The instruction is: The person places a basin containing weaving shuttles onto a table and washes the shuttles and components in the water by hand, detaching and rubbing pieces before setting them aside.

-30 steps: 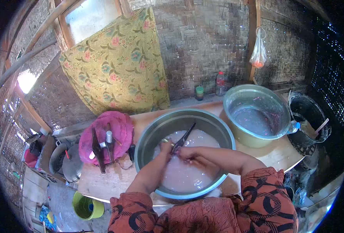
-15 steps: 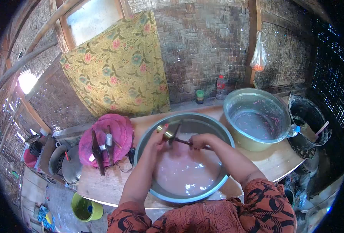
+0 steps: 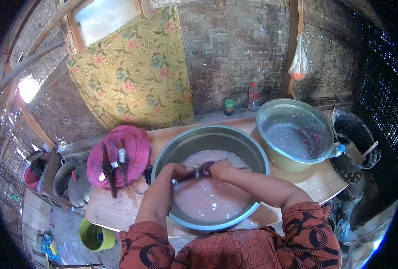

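Over a large grey-green basin of cloudy pinkish liquid, both hands work close together. My left hand is closed on one end of a dark tool with a metal cylinder, its fingers partly hidden. My right hand wraps round the tool's other side, and a thin dark handle end sticks out past the fist. The tool is blurred and largely covered by the fingers, so its exact kind does not show. It is just above or touching the liquid; I cannot tell which.
Left of the basin, dark wooden pieces and a silver cylinder lie on stacked pink discs. A second tub with pink residue stands right, beside a black bucket. A green bucket sits on the floor.
Both hands have come closer together and lower over the liquid. The tool's brass-coloured cylinder and crossing handle, plainly visible before, are now mostly covered by the fingers. The view shifted slightly.
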### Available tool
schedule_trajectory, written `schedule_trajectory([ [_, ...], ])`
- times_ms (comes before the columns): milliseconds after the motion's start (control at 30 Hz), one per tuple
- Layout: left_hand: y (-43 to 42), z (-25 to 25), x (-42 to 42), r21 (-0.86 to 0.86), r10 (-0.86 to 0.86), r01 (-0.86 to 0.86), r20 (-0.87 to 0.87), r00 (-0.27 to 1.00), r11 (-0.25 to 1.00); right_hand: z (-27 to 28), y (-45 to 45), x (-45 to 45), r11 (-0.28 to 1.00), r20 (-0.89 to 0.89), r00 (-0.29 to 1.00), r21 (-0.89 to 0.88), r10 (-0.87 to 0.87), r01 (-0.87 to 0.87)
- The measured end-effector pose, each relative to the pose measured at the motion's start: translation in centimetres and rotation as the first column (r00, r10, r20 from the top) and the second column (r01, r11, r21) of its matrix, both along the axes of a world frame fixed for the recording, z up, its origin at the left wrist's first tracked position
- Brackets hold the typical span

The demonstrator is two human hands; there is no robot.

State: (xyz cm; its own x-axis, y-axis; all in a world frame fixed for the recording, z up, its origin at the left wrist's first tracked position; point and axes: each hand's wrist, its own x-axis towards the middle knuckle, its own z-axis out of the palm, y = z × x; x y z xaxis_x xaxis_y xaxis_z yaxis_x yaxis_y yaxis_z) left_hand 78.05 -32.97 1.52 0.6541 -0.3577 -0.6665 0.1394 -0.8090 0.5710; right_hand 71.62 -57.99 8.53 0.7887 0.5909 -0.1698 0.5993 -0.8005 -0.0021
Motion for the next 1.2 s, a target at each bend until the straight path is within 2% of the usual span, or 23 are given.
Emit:
schedule_trajectory([
  [33, -1.4, 2.2, -0.9, -0.001, 0.000, 0.000, -0.001, 1.000, 1.000, -0.8, -0.4, -0.1, 0.999, -0.089, 0.996, -0.046, -0.012, 0.008],
  [67, -2.5, 5.4, -1.8, -0.052, 0.162, -0.169, -0.115, 0.980, 0.984, -0.5, -0.3, -0.8, 0.996, -0.183, 0.983, -0.086, -0.028, 0.013],
  [100, -2.1, 2.6, -0.5, -0.049, 0.330, -0.341, -0.158, 0.931, 0.939, -0.6, -0.1, -2.1, 0.997, -0.197, 0.980, -0.081, -0.027, 0.011],
  [133, -1.8, 0.0, 0.7, -0.049, 0.492, -0.509, -0.188, 0.850, 0.859, 2.0, 0.3, -5.0, 0.971, -0.263, 0.940, 0.043, -0.218, 0.237],
  [167, -1.7, -2.9, 0.6, -0.044, 0.497, -0.513, -0.192, 0.846, 0.857, -1.4, 0.4, -4.3, 0.871, -0.414, 0.884, 0.327, -0.217, 0.367],
  [200, -2.3, -5.1, 0.2, 0.005, 0.488, -0.488, -0.009, 0.873, 0.873, -4.7, 0.4, -3.7, 0.639, -0.574, 0.810, 0.581, -0.117, 0.504],
  [233, -3.2, -4.7, -0.1, 0.024, 0.477, -0.480, 0.086, 0.875, 0.877, -8.0, 0.5, -3.1, 0.375, -0.651, 0.758, 0.712, 0.038, 0.593],
  [267, -4.1, -4.1, -0.4, 0.049, 0.460, -0.475, 0.180, 0.869, 0.879, -6.4, 0.8, -1.7, 0.826, -0.481, 0.876, 0.474, -0.046, 0.303],
  [300, -5.3, -0.8, -1.9, -0.012, 0.493, -0.510, 0.275, 0.825, 0.860, -5.2, 1.2, -1.2, 1.000, -0.280, 0.960, 0.001, -0.001, 0.001],
  [367, -6.1, -0.5, -2.3, -0.079, 0.532, -0.541, 0.351, 0.771, 0.837, -3.8, 2.2, -2.8, 0.996, -0.185, 0.979, 0.012, -0.086, 0.090],
  [433, -6.1, -2.2, -0.8, 0.013, 0.516, -0.617, 0.535, 0.669, 0.787, -3.1, 2.6, -3.5, 0.982, -0.091, 0.980, 0.042, -0.177, 0.182],
  [533, -5.4, -1.9, -0.2, 0.062, 0.543, -0.644, 0.480, 0.690, 0.763, -2.8, 2.6, -2.3, 0.930, -0.418, 0.905, 0.295, -0.082, 0.221],
  [567, -5.5, -2.0, -0.3, 0.098, 0.560, -0.664, 0.454, 0.692, 0.741, -3.2, 2.5, -2.1, 0.934, -0.417, 0.905, 0.285, -0.080, 0.214],
  [633, -5.5, -2.8, -0.9, 0.067, 0.547, -0.645, 0.468, 0.694, 0.761, -3.9, 2.6, -2.3, 0.940, -0.200, 0.953, 0.211, -0.226, 0.267],
  [667, -5.6, -2.9, -1.0, 0.035, 0.528, -0.621, 0.491, 0.693, 0.783, -3.9, 2.4, -2.6, 0.939, -0.204, 0.952, 0.211, -0.228, 0.270],
  [833, -5.4, -3.4, -0.3, 0.108, 0.519, -0.629, 0.467, 0.715, 0.770, -1.8, 1.2, -2.8, 0.997, -0.267, 0.964, -0.078, -0.013, -0.008],
  [867, -5.6, -2.5, -0.8, 0.114, 0.510, -0.601, 0.418, 0.751, 0.791, -2.0, 1.0, -3.4, 0.996, -0.184, 0.980, -0.061, -0.072, 0.062],
  [933, -5.6, -2.2, -1.1, 0.121, 0.489, -0.566, 0.379, 0.786, 0.816, -2.3, 1.4, -3.5, 0.997, -0.179, 0.981, -0.059, -0.069, 0.059],
  [1000, -5.4, -3.9, -0.5, 0.132, 0.400, -0.544, 0.540, 0.740, 0.828, -3.0, 1.7, -2.5, 0.996, -0.152, 0.987, -0.075, -0.057, 0.046],
  [1033, -5.8, -3.6, -0.6, 0.129, 0.404, -0.546, 0.539, 0.739, 0.828, -3.5, 1.9, -2.3, 0.996, -0.145, 0.988, -0.088, -0.046, 0.033],
  [1100, -7.1, -2.7, -1.4, 0.019, 0.592, -0.704, 0.524, 0.612, 0.710, -4.2, 2.4, -2.3, 0.995, -0.144, 0.989, -0.099, -0.035, 0.021],
  [1133, -7.3, -2.5, -1.4, 0.021, 0.587, -0.701, 0.530, 0.612, 0.712, -4.5, 2.8, -2.0, 0.989, -0.181, 0.983, -0.147, -0.031, 0.004],
  [1200, -7.7, -2.6, -2.0, 0.028, 0.558, -0.672, 0.533, 0.636, 0.740, -5.6, 2.4, -2.1, 0.996, -0.190, 0.977, 0.011, 0.093, -0.092],
])
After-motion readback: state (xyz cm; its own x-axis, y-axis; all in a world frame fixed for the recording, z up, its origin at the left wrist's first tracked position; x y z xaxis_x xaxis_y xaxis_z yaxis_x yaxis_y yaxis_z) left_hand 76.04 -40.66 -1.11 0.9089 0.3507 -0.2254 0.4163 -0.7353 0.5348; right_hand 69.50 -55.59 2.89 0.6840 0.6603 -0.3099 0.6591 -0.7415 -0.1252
